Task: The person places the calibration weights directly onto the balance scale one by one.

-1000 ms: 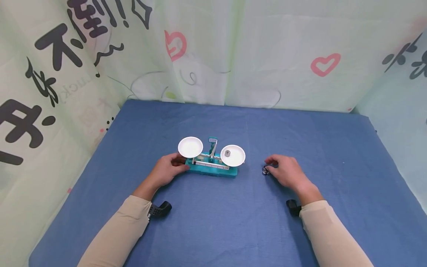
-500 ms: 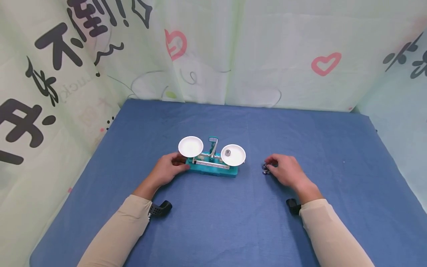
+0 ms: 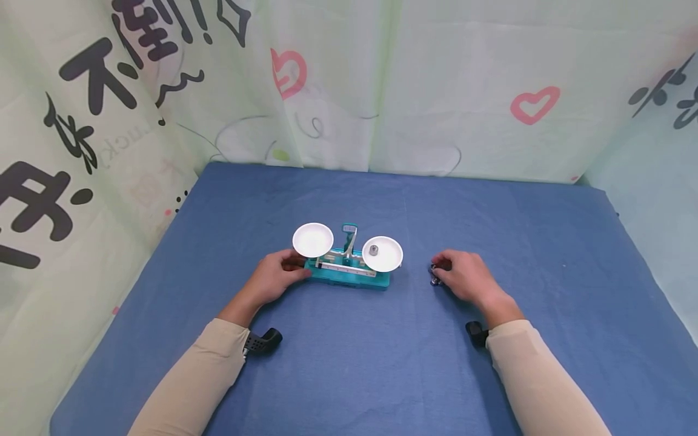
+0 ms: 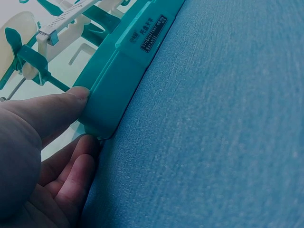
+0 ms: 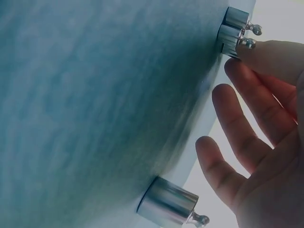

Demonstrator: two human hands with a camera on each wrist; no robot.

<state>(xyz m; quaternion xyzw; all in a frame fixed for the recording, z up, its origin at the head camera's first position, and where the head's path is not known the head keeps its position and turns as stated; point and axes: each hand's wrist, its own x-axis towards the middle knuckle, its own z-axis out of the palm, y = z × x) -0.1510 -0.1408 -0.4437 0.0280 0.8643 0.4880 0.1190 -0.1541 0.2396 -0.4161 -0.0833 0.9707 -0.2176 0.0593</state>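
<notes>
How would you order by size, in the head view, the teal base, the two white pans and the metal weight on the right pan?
1. Teal base
2. Left white pan and right white pan: too alike to rank
3. Metal weight

Printed curtains (image 3: pixel 452 91) behind blue tabletop (image 3: pixel 354 357)

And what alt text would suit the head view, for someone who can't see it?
A person's left grip holds one end of a green balance scale on a blue table. Their right grip is at a few small metal weights to the side; another weight sits in the scale's right-hand pan.
</notes>
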